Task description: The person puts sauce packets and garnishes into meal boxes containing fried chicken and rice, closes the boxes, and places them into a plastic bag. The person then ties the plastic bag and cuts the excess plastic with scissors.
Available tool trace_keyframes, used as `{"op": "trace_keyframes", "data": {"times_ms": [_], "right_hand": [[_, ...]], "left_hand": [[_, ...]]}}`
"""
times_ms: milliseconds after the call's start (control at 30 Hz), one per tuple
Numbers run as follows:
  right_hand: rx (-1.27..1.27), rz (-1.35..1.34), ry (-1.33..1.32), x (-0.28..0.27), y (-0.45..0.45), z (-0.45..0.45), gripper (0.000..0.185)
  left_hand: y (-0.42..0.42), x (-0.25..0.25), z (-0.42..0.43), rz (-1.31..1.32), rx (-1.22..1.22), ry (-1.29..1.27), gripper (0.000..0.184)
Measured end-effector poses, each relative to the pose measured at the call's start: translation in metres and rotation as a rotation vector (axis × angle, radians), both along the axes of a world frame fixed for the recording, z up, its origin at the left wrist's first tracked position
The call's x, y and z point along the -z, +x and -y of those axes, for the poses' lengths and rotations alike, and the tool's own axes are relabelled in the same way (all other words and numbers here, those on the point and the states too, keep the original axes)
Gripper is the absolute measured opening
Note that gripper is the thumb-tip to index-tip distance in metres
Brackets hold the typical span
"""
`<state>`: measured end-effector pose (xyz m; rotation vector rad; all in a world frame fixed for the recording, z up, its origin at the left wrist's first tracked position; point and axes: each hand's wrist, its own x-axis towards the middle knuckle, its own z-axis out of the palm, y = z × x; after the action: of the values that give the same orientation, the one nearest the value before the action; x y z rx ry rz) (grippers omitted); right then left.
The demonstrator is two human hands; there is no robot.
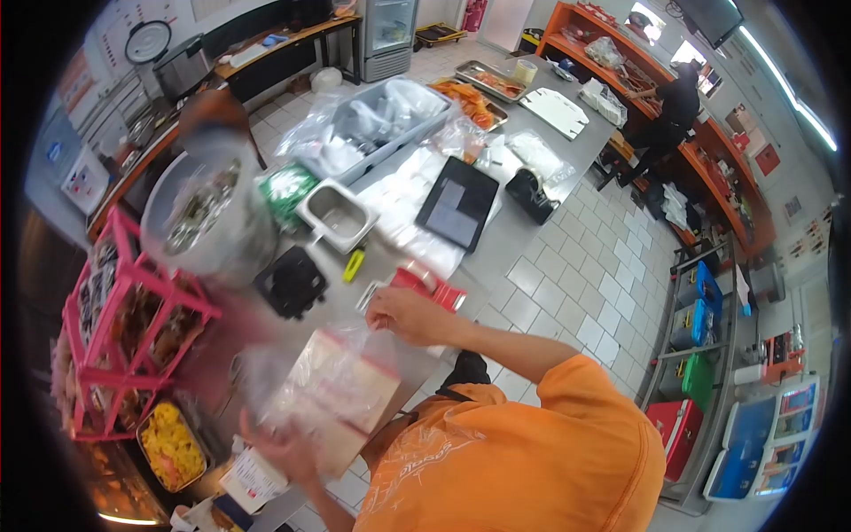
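My right hand (397,315) is closed at the edge of a clear plastic bag (341,359), beside a red and white tape dispenser (425,285). My left hand (282,443) is blurred by motion at the bag's lower left side; its fingers are smeared. Under the bag lies a pale board or packet (332,399). A black object (291,282), a yellow cutter (354,265) and a steel container (338,215) stand farther up the table. The black tablet (458,204) lies on white plastic sheets.
A pink rack (133,328), a large clear tub (204,213) and a tray of yellow food (173,446) are at the left. A grey bin (381,124) stands at the back. A person (678,111) is by orange shelves (612,66).
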<state>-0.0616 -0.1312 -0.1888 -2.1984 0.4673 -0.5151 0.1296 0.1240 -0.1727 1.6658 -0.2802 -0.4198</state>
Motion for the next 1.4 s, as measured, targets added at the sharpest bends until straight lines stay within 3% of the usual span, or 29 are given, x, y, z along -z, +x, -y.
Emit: {"op": "trace_keyframes", "data": {"times_ms": [33, 100, 200, 300, 400, 467, 533, 600, 633, 667, 700, 833, 900, 933, 1000, 1100, 1200, 1300, 1400], "right_hand": [[0.026, 0.037, 0.110, 0.007, -0.018, 0.012, 0.003], [-0.070, 0.154, 0.250, 0.031, -0.037, 0.025, 0.003], [-0.204, 0.306, 0.239, 0.017, -0.036, 0.035, 0.006], [-0.218, 0.308, 0.196, 0.008, -0.031, 0.056, 0.014], [-0.188, 0.079, 0.322, 0.000, -0.039, 0.102, 0.013], [-0.218, -0.064, 0.509, -0.021, -0.073, 0.147, 0.022], [-0.080, -0.050, 0.481, -0.038, -0.128, 0.219, 0.032], [0.177, -0.103, 0.104, -0.059, -0.187, 0.318, 0.025], [0.366, -0.212, 0.144, -0.073, -0.212, 0.368, 0.019], [0.428, -0.048, -0.056, -0.012, -0.250, 0.457, 0.017], [0.540, -0.192, -0.215, -0.006, -0.279, 0.527, 0.017], [0.856, -0.497, -0.360, 0.064, -0.356, 0.776, 0.021], [0.799, -0.589, -0.357, 0.098, -0.366, 0.871, 0.037], [0.786, -0.601, -0.325, 0.108, -0.367, 0.893, 0.037], [0.724, -0.935, -0.317, 0.101, -0.356, 0.914, 0.058], [0.672, -1.076, -0.252, 0.102, -0.344, 0.936, 0.068], [0.657, -1.119, -0.428, 0.092, -0.344, 0.928, 0.069], [0.644, -1.042, -0.254, 0.085, -0.347, 0.938, 0.061], [0.647, -0.961, -0.311, 0.102, -0.354, 0.952, 0.050]], "left_hand": [[0.024, 0.044, -0.027, 0.171, -0.070, 0.034, 0.065], [0.027, 0.056, -0.047, -0.058, -0.118, -0.068, 0.051], [0.048, 0.084, -0.089, 0.095, -0.339, -0.056, 0.034], [0.054, 0.009, -0.135, 0.121, -0.626, -0.122, 0.079], [0.033, -0.010, -0.111, 0.267, -0.781, -0.091, 0.076], [0.006, 0.010, -0.074, 0.327, -0.758, -0.002, 0.074], [-0.038, 0.051, -0.030, 0.289, -0.689, 0.086, 0.072], [-0.089, 0.089, 0.016, 0.216, -0.572, 0.172, 0.070], [-0.116, 0.109, 0.038, 0.159, -0.506, 0.214, 0.069], [-0.146, 0.128, 0.058, 0.097, -0.442, 0.252, 0.068], [-0.178, 0.150, 0.078, 0.031, -0.382, 0.293, 0.068], [-0.314, 0.231, 0.144, -0.250, -0.222, 0.448, 0.064], [-0.381, 0.257, 0.160, -0.384, -0.194, 0.536, 0.062], [-0.413, 0.261, 0.164, -0.444, -0.190, 0.578, 0.061], [-0.467, 0.257, 0.169, -0.557, -0.198, 0.648, 0.059], [-0.520, 0.243, 0.175, -0.677, -0.221, 0.692, 0.056], [-0.552, 0.231, 0.179, -0.733, -0.221, 0.714, 0.053], [-0.567, 0.225, 0.185, -0.762, -0.218, 0.727, 0.051], [-0.574, 0.226, 0.191, -0.766, -0.207, 0.725, 0.048]]}}
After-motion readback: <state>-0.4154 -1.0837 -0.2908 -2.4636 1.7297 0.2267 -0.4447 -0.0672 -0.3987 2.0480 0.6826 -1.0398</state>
